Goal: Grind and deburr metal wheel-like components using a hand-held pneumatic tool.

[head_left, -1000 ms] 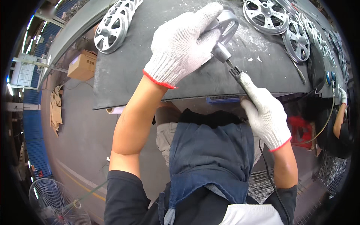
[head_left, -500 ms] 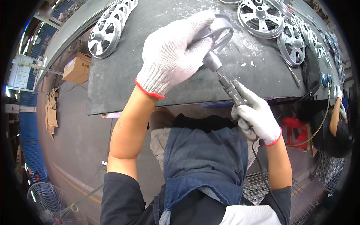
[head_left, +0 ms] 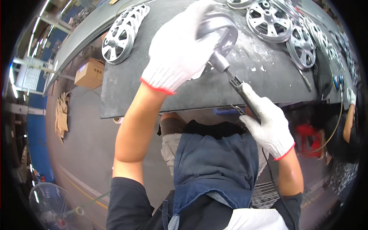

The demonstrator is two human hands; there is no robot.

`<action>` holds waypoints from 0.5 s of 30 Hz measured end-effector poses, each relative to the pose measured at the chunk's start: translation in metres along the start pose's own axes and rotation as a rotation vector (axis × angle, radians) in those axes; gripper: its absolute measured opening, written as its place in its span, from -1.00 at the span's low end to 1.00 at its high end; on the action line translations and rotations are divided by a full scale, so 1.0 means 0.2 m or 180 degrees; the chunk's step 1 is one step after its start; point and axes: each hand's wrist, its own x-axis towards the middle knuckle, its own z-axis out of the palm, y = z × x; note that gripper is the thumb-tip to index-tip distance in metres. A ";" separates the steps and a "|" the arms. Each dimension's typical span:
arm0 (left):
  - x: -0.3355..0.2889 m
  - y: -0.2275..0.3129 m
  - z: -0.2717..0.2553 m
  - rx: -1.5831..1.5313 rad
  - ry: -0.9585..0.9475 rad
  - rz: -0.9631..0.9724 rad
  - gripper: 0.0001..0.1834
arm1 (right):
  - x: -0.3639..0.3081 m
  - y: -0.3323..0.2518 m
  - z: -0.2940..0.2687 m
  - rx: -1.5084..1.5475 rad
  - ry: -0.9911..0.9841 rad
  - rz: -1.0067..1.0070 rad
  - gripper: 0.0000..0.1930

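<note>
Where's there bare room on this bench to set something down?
The bench is bare between the left wheel row and left hand, and between right hand and thin rod. Crowded: the right end, with wheels and a black bag.

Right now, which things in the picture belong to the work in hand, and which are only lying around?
In the work:
- grey wheel, in the left hand
- black tool, in the right hand, tip at the wheel
- probably the wheels at the table's right

Apparently just around:
- cardboard box
- torn cardboard
- fan
</note>
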 end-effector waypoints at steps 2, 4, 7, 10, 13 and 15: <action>-0.08 -0.10 0.04 -0.0174 0.0283 0.0353 -0.53 | -0.01 0.00 -0.01 -0.0133 0.0077 -0.0021 -0.17; -0.13 -0.12 0.05 -0.0141 0.0339 0.0248 -0.53 | 0.03 0.02 -0.01 -0.0459 -0.0252 0.0023 -0.20; -0.18 -0.13 0.05 -0.0114 0.0355 0.0148 -0.51 | 0.12 0.06 0.06 0.0887 0.0062 -0.0573 -0.21; -0.21 -0.10 0.03 0.0071 0.0195 0.0389 -0.52 | 0.14 0.01 -0.09 0.2809 -0.1089 0.1637 -0.23; -0.19 -0.08 0.04 -0.0111 0.0188 0.0280 -0.53 | 0.09 0.23 0.04 0.1612 -0.0341 0.0097 -0.22; -0.20 -0.06 0.04 -0.0072 0.0192 0.0319 -0.52 | 0.08 0.25 0.07 0.0295 0.0380 -0.1385 -0.20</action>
